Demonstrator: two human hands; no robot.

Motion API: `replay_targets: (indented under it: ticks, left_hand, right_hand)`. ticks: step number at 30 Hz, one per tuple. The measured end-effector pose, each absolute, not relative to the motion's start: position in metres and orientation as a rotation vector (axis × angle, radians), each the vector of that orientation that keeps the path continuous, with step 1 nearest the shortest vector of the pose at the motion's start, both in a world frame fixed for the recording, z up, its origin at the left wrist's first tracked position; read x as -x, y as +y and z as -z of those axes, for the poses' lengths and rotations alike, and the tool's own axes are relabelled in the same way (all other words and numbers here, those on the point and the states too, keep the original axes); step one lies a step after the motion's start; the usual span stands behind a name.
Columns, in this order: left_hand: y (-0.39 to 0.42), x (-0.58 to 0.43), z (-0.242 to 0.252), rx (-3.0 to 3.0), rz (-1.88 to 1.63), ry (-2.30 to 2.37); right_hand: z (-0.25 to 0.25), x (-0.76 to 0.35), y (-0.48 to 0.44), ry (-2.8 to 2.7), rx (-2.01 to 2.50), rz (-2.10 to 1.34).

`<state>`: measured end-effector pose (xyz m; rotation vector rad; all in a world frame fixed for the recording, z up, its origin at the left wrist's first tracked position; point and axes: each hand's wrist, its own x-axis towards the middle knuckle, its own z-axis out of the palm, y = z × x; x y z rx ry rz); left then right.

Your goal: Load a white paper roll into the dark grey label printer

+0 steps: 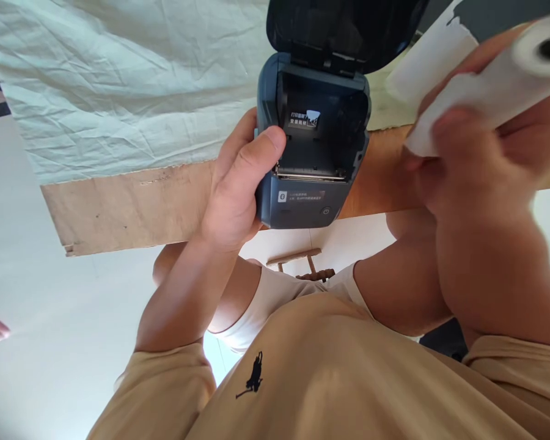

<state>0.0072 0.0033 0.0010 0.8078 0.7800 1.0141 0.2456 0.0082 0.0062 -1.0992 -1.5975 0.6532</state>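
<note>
1. The printer [297,211], judged stiff and smooth, was gripped by its side in the left hand [233,189], above the board [132,205].
2. The roll [502,91], right of it, was clasped in the right hand [479,162] and judged light, creasable, best held by its ends.

Left hand [231,195] is gripping at ten o'clock, thumb [259,153] extending; right hand [474,162], blurred, is clasping at two.

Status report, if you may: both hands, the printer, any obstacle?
Left hand gripping printer. Right hand holding white paper roll, blurred. Printer lid open. Left thumb over the bay's side edge.
</note>
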Motion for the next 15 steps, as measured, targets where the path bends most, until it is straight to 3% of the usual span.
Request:
replay_targets:
  ticks: [8,15]
  left_hand:
    - [0.004,-0.013,0.001,-0.802,-1.069,0.832]
    - [0.005,-0.007,-0.004,-0.852,-0.982,0.873]
  right_hand:
    - [0.006,-0.26,0.003,-2.07,1.2,-0.176]
    - [0.006,-0.269,-0.003,-1.895,1.442,-0.447]
